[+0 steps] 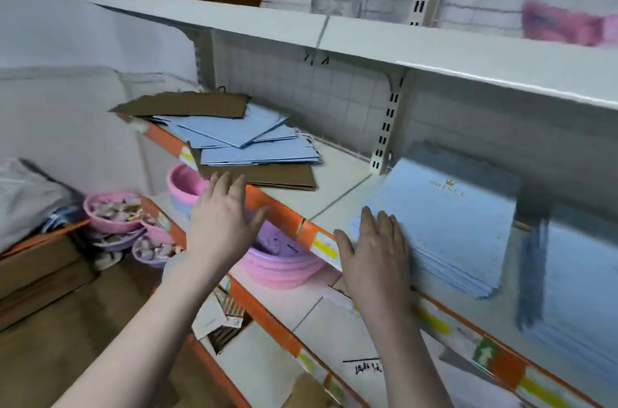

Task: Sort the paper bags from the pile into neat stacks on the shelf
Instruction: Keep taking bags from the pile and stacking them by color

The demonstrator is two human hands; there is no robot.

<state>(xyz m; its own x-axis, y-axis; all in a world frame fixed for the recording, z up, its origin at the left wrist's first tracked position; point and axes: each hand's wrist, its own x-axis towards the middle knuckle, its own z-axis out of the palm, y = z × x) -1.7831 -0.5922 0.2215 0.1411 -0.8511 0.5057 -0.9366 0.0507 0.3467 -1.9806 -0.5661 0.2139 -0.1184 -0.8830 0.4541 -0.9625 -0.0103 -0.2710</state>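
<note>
On the middle shelf, right hand lies flat, fingers straight, against the left edge of the neat blue stack; left hand hovers w/ fingers spread, holding nothing, near the mixed pile of blue & brown bags. Best approach, I'd judge: square the stack's edge w/ the palm, then lift 1 blue bag off the pile's top, not 2.

On the shelf, the loose pile lies left, the neat stack right, well apart.
</note>
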